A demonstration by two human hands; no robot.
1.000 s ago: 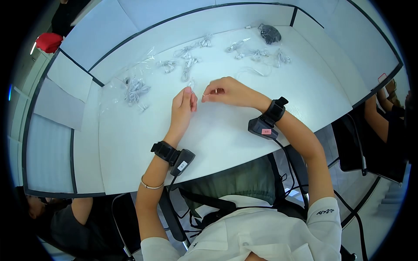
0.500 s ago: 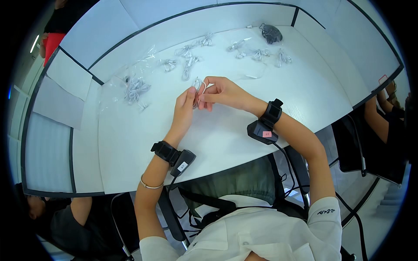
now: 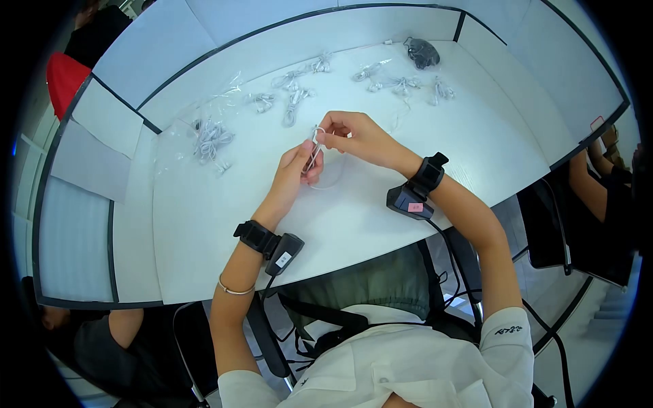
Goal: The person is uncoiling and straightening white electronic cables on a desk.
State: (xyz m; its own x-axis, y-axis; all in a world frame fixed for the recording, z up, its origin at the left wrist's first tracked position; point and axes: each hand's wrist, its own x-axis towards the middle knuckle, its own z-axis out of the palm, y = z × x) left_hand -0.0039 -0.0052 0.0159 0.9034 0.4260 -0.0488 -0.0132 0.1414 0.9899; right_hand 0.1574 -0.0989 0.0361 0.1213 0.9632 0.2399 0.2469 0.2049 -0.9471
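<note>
Between my hands, over the middle of the table, is a thin white cable [image 3: 314, 155] folded into a narrow bundle. My left hand [image 3: 296, 164] is closed around the lower part of that bundle. At its top, my right hand [image 3: 355, 138] pinches the cable between thumb and fingertips. A loose length of it curves below my right hand. Fingers hide part of the bundle, and its plug ends are too small to make out. Beyond my hands lies a coiled white cable [image 3: 295, 109], with a further bundle [image 3: 261, 102] to its left.
Clear plastic bags [image 3: 178, 144] lie at the left by a larger heap of white cables [image 3: 212, 141]. More coiled cables [image 3: 401, 86] and a dark, bunched object [image 3: 422, 53] sit toward the back right. Low partitions [image 3: 320, 30] enclose the table [image 3: 435, 170]. Other people are on both sides.
My right hand has moved slightly up and right, drawing at the top of the cable. A loose length now hangs below it. The bundle in my left hand looks narrower.
</note>
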